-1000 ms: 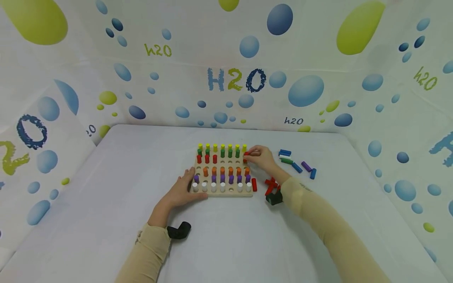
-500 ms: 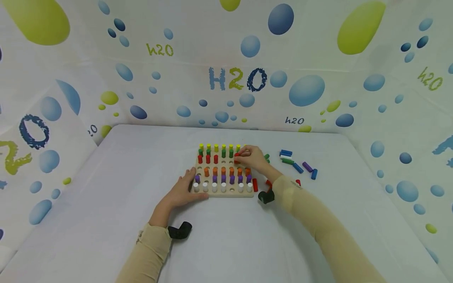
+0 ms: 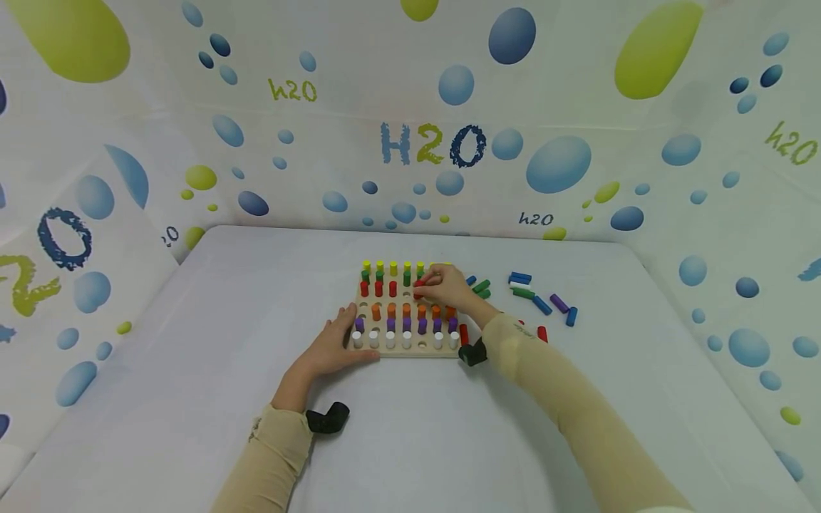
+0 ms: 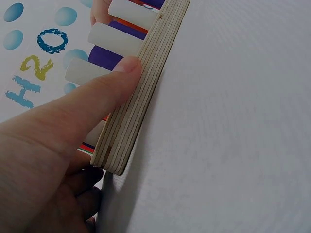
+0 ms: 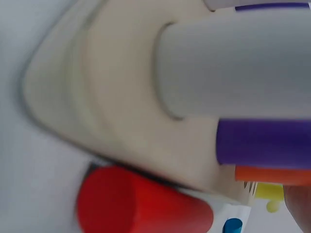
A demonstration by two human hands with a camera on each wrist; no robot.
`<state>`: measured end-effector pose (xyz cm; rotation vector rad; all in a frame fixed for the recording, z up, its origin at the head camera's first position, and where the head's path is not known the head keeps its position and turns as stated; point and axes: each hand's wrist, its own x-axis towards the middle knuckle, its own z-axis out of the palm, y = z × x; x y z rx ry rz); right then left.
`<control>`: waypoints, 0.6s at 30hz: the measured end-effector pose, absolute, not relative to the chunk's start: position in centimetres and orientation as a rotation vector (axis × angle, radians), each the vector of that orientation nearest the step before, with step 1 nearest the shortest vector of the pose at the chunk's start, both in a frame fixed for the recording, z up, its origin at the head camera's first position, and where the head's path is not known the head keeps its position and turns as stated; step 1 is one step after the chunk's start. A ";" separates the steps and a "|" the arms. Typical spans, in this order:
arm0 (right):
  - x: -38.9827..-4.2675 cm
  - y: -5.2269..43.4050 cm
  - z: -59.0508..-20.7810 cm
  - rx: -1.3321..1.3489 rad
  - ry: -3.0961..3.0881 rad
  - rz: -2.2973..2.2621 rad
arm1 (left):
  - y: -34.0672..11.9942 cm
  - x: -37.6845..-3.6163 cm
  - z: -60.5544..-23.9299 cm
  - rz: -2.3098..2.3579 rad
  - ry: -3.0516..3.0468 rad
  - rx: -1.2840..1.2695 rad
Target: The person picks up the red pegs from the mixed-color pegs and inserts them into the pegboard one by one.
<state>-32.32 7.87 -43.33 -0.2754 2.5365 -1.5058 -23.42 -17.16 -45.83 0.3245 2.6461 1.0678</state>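
Note:
A wooden pegboard [image 3: 410, 353] lies on the table with rows of upright yellow, green, red, orange, purple and white pegs. My left hand [image 3: 326, 347] grips its near left corner; in the left wrist view the thumb [image 4: 127, 68] presses the layered front edge [image 4: 129, 128] and the other fingers curl by the left side. Over the red row, my right hand [image 3: 451, 287] pinches a red peg [image 3: 418, 284] between thumb and fingers. Whether that peg's lower end is in a hole is hidden. Only a sliver of a finger [image 5: 299, 204] shows in the right wrist view.
Right of the board lie loose pegs: green ones [image 3: 481, 287], blue ones [image 3: 520, 276], a purple one [image 3: 559, 303] and red ones [image 3: 542, 333], partly behind the right sleeve. One red peg [image 5: 141, 204] lies close along the board's right side. Printed cloth [image 3: 321, 142] hangs behind.
My right hand has moved left along the red row, from the board's right end toward the standing red pegs, carrying the red peg. My left hand stays on the corner.

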 end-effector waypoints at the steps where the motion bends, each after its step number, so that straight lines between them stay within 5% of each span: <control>1: -32.5 7.7 -43.4 -0.274 2.540 -1.497 | -17.2 -23.5 -45.8 1.070 2.645 0.324; 18: -33.9 5.4 -43.5 -0.168 2.555 -1.494 | -17.8 -24.8 -45.9 1.083 2.619 0.331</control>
